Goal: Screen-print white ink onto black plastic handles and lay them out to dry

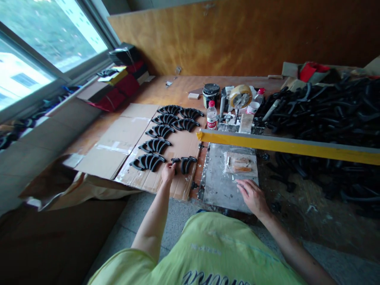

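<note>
My left hand [168, 173] is closed on a black curved handle-like part [175, 160] at the near edge of the cardboard sheet [178, 144]. Right beside it lie a couple of similar parts [187, 162]. More of these parts [148, 161] are fanned out in rows on the cardboard. My right hand [253, 196] hovers at or just over a grey metal plate [218, 174], its fingers apart and reaching forward. A tiny white bit [233, 178] is near its fingertips. Beyond it, a small clear packet [241, 163] with tan strips rests on the plate.
A yellow-sided bar [285, 146] crosses above the bench from the right. Behind the plate stand a red-capped bottle [211, 114], a dark tub [211, 95] and a tape roll [240, 97]. A large heap of black parts [326, 107] covers the right side. Boxes [124, 83] line the window side.
</note>
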Available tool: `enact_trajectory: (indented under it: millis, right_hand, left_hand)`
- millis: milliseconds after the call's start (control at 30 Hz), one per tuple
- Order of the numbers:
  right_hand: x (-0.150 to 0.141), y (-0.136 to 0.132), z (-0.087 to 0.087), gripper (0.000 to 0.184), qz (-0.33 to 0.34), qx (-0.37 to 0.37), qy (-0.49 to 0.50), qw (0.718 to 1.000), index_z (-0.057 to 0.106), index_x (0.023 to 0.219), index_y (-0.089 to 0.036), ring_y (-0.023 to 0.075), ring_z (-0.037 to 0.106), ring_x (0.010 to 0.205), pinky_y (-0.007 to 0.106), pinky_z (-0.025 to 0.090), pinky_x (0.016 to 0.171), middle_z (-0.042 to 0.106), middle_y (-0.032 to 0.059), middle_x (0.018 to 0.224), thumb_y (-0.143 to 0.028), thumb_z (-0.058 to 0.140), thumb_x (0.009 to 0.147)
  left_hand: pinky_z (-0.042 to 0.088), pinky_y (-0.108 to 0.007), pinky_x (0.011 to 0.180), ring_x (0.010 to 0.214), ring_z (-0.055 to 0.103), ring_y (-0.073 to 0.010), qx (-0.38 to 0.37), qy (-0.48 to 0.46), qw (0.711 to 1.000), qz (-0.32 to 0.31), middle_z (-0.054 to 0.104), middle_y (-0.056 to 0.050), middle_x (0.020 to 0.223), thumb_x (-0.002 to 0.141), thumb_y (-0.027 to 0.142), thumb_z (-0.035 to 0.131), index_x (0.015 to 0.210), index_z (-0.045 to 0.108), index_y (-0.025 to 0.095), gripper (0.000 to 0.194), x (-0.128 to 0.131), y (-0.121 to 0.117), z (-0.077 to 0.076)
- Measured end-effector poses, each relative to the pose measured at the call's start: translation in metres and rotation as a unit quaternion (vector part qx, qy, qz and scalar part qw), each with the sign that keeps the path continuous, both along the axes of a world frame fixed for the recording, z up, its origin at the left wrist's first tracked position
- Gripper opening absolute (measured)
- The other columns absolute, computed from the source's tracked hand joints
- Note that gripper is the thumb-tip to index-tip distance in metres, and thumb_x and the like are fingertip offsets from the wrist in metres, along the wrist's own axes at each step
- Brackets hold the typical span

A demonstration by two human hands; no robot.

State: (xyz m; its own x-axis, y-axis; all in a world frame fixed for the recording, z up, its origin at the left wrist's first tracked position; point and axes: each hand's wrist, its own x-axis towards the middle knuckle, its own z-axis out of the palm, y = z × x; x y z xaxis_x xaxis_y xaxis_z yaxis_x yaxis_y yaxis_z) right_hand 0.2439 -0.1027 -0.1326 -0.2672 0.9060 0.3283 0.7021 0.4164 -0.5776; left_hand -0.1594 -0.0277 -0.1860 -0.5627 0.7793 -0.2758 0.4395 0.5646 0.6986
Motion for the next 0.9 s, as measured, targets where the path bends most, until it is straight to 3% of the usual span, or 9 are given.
enact_trajectory:
  millis: [233,400,500,600,700,767,833,900]
  right_hand:
    - [0.092,0.034,-0.012,0.024,-0.145,-0.034,-0.072,0.986,0.068,0.103,-0.02,0.0227,0.064,0.092,0.036,0.051,0.083,0.069,0.0082,0.099,-0.026,0.046,0.093]
    - [0.142,0.075,-0.023,0.027,-0.247,-0.109,-0.175,0.947,0.067,0.109,-0.016,0.0239,0.06,0.103,0.035,0.045,0.092,0.067,0.0115,0.109,-0.019,0.049,0.089]
    - [0.141,0.096,-0.032,0.038,-0.241,-0.19,-0.243,0.92,0.062,0.121,-0.015,0.0257,0.056,0.111,0.034,0.043,0.093,0.064,0.0153,0.115,-0.012,0.053,0.084]
    - [0.14,0.104,-0.03,0.038,-0.228,-0.229,-0.277,0.905,0.065,0.114,-0.015,0.0266,0.058,0.108,0.035,0.044,0.089,0.066,0.0175,0.109,-0.005,0.052,0.08]
    - [0.147,0.106,-0.011,0.029,-0.238,-0.176,-0.232,0.927,0.066,0.106,-0.015,0.0261,0.06,0.101,0.036,0.045,0.089,0.066,0.0155,0.106,-0.012,0.06,0.078]
    - [0.147,0.107,0.006,0.025,-0.238,-0.124,-0.134,0.954,0.066,0.101,-0.017,0.0244,0.062,0.095,0.037,0.047,0.088,0.067,0.0104,0.101,-0.021,0.066,0.076]
    - [0.134,0.107,0.018,0.025,-0.187,-0.094,-0.019,0.978,0.066,0.099,-0.019,0.022,0.063,0.091,0.036,0.048,0.086,0.067,0.0055,0.095,-0.025,0.069,0.075]
    - [0.109,0.106,0.022,0.024,-0.085,-0.085,0.046,0.992,0.067,0.1,-0.021,0.0198,0.063,0.091,0.035,0.049,0.087,0.068,0.0034,0.097,-0.02,0.067,0.076]
  left_hand:
    - [0.045,-0.041,0.091,0.106,0.061,-0.0326,-0.05,0.1,0.993,-0.038,0.068,-0.017,0.104,0.085,0.042,0.051,0.111,0.065,0.012,0.042,0.013,0.003,-0.011]
    - [0.045,-0.041,0.094,0.1,0.062,-0.0281,0.006,0.167,0.984,-0.054,0.063,-0.017,0.109,0.085,0.046,0.048,0.12,0.062,0.012,0.05,0.023,-0.014,-0.005]
    - [0.047,-0.041,0.092,0.094,0.062,-0.0255,0.046,0.179,0.98,-0.071,0.062,-0.013,0.105,0.085,0.047,0.048,0.114,0.065,0.015,0.047,0.037,-0.02,0.005]
    - [0.049,-0.039,0.087,0.087,0.063,-0.0229,0.076,0.143,0.983,-0.081,0.062,-0.01,0.099,0.084,0.048,0.049,0.11,0.067,0.016,0.044,0.05,-0.02,0.019]
    - [0.051,-0.034,0.078,0.083,0.063,-0.0209,0.133,0.099,0.983,-0.08,0.063,-0.009,0.098,0.084,0.049,0.051,0.106,0.068,0.017,0.043,0.056,-0.02,0.033]
    - [0.051,-0.031,0.074,0.084,0.063,-0.0202,0.17,0.073,0.98,-0.074,0.065,-0.009,0.096,0.083,0.05,0.053,0.104,0.069,0.017,0.042,0.061,-0.019,0.043]
    - [0.051,-0.029,0.071,0.083,0.063,-0.0193,0.205,0.036,0.976,-0.066,0.066,-0.008,0.093,0.083,0.05,0.055,0.103,0.069,0.017,0.041,0.07,-0.015,0.057]
    - [0.051,-0.027,0.069,0.082,0.063,-0.0177,0.242,-0.02,0.968,-0.063,0.067,-0.007,0.091,0.082,0.049,0.057,0.104,0.068,0.018,0.04,0.085,-0.006,0.077]
